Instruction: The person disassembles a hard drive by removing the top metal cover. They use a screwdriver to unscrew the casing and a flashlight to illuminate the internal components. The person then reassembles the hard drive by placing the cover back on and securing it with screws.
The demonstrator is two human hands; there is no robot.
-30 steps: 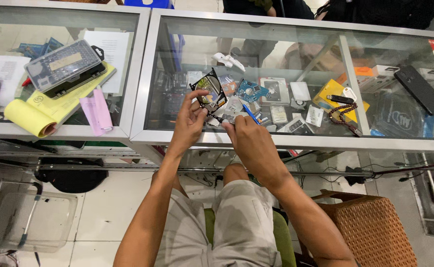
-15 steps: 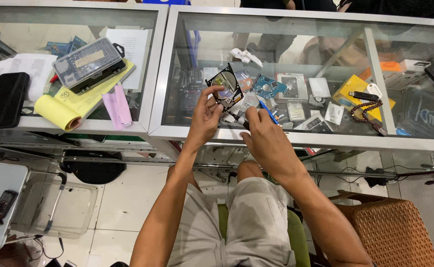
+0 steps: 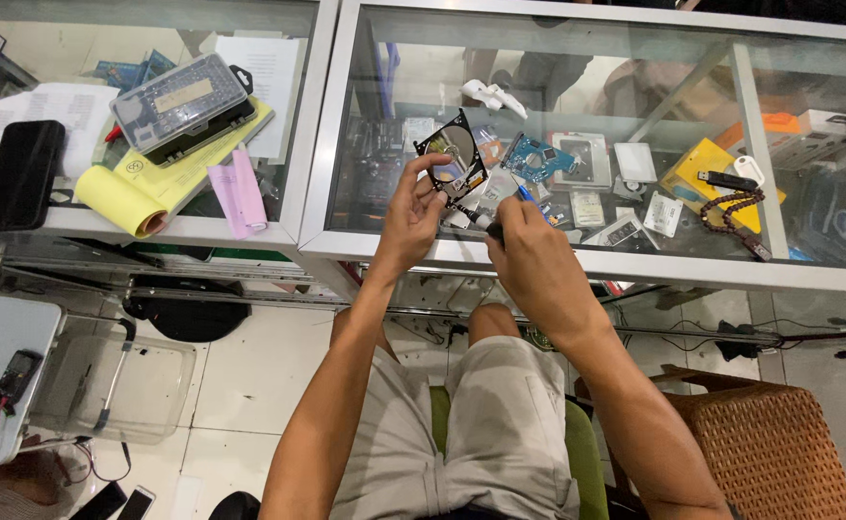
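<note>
Nearest the seated person, a brown woven wicker chair [image 3: 779,443] stands just right of their knees, below the glass-topped display counter [image 3: 577,260]. Above the counter's front edge, the right hand [image 3: 538,265] is clenched around a thin dark screwdriver with a blue tip [image 3: 500,214], its point angled toward the opened black hard drive with a shiny silver platter [image 3: 452,154]. The left hand [image 3: 408,217] grasps that drive by its lower edge, holding it tilted above the glass. Farther along the counter to the left lie a pink slip [image 3: 237,200], a rolled yellow pad [image 3: 143,188], a clear plastic case [image 3: 180,101] and a black phone [image 3: 21,173].
</note>
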